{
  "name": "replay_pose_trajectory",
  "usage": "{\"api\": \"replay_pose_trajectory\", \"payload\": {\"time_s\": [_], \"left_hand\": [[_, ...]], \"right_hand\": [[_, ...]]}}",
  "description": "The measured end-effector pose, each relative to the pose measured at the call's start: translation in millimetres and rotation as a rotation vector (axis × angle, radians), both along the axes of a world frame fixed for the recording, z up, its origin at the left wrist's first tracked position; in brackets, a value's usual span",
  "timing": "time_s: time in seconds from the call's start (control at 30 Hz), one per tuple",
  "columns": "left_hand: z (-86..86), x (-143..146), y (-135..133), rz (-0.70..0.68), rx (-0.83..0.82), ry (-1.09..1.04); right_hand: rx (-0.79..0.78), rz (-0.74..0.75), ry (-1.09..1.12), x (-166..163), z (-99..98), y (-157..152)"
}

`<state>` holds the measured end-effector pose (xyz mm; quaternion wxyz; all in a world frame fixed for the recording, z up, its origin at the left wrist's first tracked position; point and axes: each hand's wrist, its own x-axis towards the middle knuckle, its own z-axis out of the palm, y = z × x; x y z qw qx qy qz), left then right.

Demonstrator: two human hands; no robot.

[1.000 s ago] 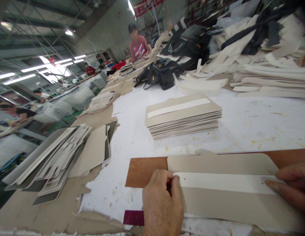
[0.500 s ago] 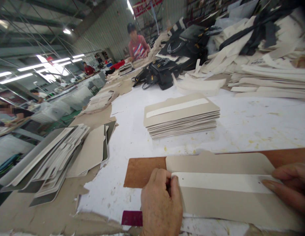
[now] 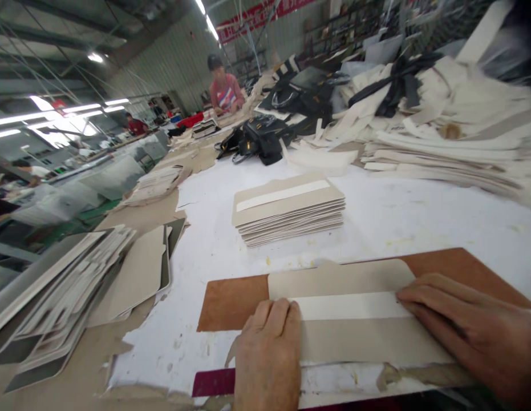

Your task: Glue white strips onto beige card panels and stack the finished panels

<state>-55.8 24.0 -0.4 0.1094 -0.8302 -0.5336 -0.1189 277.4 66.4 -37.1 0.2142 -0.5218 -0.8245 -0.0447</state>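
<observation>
Grey-on-brown work, lower centre of frame: pressing white strip (image 3: 346, 306) down along grey card panel (image 3: 359, 339), judging by a hand on each end. Pinning left end with left hand (image 3: 269, 354), fingers curled and bunched together, tips bearing on the strip end; not pinching anything as far as visible. Flattening right end with right hand (image 3: 466, 331), fingers stretched out, closed side by side, palm down.

Lying flat on brown board (image 3: 231, 302), touching it, no tilt; board resting on white table (image 3: 419, 222). Reading the step as seating the strip, probably well along, with both ends down. Calling next for even pressure along the bare middle stretch between the hands, without skewing the strip off the panel's line.

Running long axis left-right across frame, near level, strip parallel to it. Pointing small tabbed edge up-frame, toward stack of panels (image 3: 291, 211) sitting well apart at mid-frame.

Also showing: maroon piece (image 3: 211, 382) at bottom edge just beside left hand, loose panels (image 3: 77, 291) at lower left, black bags (image 3: 256, 137) and co-worker (image 3: 225, 91) at upper centre.
</observation>
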Motion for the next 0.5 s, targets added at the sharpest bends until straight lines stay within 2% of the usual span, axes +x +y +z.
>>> {"api": "replay_pose_trajectory", "payload": {"time_s": [0.13,0.27,0.37,0.5], "left_hand": [[4.6,-4.3,-1.4,-0.047,-0.053,0.141],[6.8,-2.0,-1.2,-0.106,-0.025,0.168],[3.5,-0.5,-1.8,-0.112,-0.014,0.181],[-2.1,-3.7,-2.4,-0.129,0.021,0.2]], "right_hand": [[-0.023,0.086,-0.104,-10.7,17.9,-6.5],[0.114,0.173,-0.202,-14.7,32.2,-6.8],[0.181,0.244,-0.222,-13.0,34.6,-6.0],[0.165,0.216,-0.21,-12.7,30.5,-6.5]]}}
